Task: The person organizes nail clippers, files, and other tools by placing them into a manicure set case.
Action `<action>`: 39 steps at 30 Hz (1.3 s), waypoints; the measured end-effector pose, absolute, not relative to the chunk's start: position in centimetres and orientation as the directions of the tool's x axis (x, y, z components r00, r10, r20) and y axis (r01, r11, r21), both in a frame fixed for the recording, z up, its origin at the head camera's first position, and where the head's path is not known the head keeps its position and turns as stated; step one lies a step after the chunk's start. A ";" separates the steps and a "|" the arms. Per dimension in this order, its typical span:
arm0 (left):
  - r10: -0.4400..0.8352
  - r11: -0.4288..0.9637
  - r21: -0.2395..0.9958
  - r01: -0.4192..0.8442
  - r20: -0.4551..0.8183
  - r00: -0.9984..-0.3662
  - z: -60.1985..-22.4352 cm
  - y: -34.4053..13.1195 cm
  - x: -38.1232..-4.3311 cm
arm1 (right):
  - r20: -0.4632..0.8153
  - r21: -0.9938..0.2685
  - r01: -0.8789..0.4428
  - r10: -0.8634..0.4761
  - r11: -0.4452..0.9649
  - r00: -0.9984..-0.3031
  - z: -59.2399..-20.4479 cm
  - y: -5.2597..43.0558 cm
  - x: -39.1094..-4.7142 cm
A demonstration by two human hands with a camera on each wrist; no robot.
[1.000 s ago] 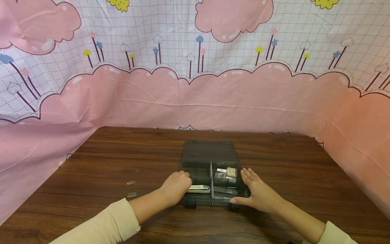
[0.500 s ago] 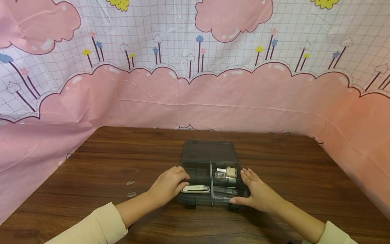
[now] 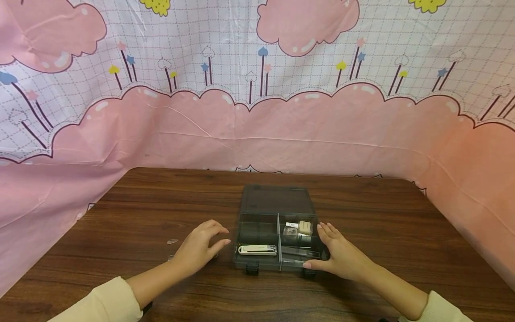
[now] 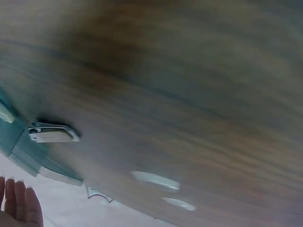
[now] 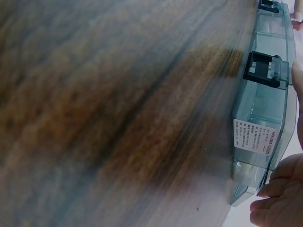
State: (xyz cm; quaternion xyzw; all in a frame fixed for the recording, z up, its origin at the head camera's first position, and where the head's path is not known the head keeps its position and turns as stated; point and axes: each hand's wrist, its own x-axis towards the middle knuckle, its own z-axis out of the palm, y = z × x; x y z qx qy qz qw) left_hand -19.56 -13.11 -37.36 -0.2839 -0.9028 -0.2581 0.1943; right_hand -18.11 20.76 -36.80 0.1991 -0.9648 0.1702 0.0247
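Observation:
A dark see-through divided storage box (image 3: 257, 264) lies on the table with its lid folded back. In its front left section is a cream nail clipper (image 3: 257, 250). Just left of the box, my left hand (image 3: 199, 248) is apart from it, with a gap between thumb and fingers and nothing held. A second cream nail clipper (image 4: 53, 134) shows in the left wrist view on the table beside the box; in the head view my left hand mostly hides it. My right hand (image 3: 346, 255) holds the box at its right front corner, thumb at the front edge, fingers along the side.
Small bottles (image 3: 297, 228) fill the back right section, and dark flat tools (image 3: 299, 252) lie in the front right one. Two clear nail-tip-shaped pieces (image 4: 156, 180) lie on the table (image 3: 161, 201) to the left. A patterned pink cloth (image 3: 257, 134) hangs behind.
My left hand has drawn left, away from the box and the clipper in it, with its fingers spreading apart. The clipper is now in full view. My right hand stays at the corner.

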 end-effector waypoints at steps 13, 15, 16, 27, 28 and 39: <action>0.392 0.729 0.412 0.547 0.404 -0.827 -38.9 -15.9 -18.5 | 0.109 -0.321 -0.391 -0.376 0.863 -0.920 -36.6 20.7 -18.1; 0.394 0.733 0.416 0.538 0.385 -0.835 -39.1 -16.2 -18.3 | 0.108 -0.324 -0.389 -0.375 0.862 -0.921 -36.6 20.7 -18.0; 0.391 0.736 0.421 0.530 0.375 -0.840 -39.2 -16.3 -18.2 | 0.106 -0.327 -0.386 -0.373 0.863 -0.922 -36.7 20.7 -18.0; 0.348 0.797 0.378 0.472 0.353 -0.869 -40.3 -17.7 -17.1 | 0.115 -0.322 -0.397 -0.381 0.860 -0.918 -36.4 20.6 -17.9; 0.346 0.799 0.374 0.470 0.354 -0.869 -40.4 -17.8 -17.0 | 0.114 -0.324 -0.396 -0.379 0.860 -0.918 -36.4 20.6 -17.9; 0.303 0.823 0.395 0.408 0.301 -0.904 -40.4 -17.7 -16.8 | 0.115 -0.326 -0.396 -0.380 0.858 -0.918 -36.8 20.8 -18.0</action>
